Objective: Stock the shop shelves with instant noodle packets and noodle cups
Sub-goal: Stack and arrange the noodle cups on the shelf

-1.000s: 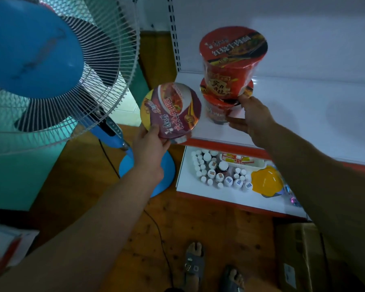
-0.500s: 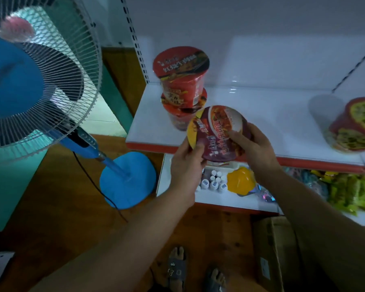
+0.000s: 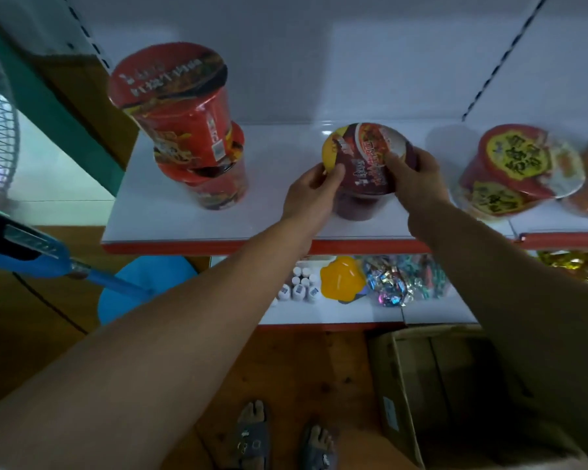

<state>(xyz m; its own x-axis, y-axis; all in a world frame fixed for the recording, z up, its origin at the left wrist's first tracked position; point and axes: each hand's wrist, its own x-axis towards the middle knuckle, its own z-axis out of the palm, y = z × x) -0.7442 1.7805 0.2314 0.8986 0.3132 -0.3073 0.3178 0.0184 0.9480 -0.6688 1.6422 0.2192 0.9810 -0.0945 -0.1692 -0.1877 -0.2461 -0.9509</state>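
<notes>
A maroon noodle cup [image 3: 365,164] with a purple and yellow lid stands upright on the white shelf [image 3: 190,218], near its middle. My left hand [image 3: 314,193] grips its left rim and my right hand [image 3: 416,174] grips its right rim. To the left, two red noodle cups [image 3: 180,117] are stacked one on the other. At the right end of the shelf sit noodle bowls with red and yellow lids [image 3: 520,167].
A lower shelf holds small white bottles [image 3: 299,288], a yellow lid [image 3: 342,283] and shiny wrapped sweets [image 3: 398,283]. An open cardboard box [image 3: 455,385] stands on the wooden floor at the right. A blue standing fan [image 3: 24,245] is at the left. My sandalled feet are below.
Both hands carried the maroon cup up and to the right, from in front of the shelf edge onto the shelf. The view shifted right and closer.
</notes>
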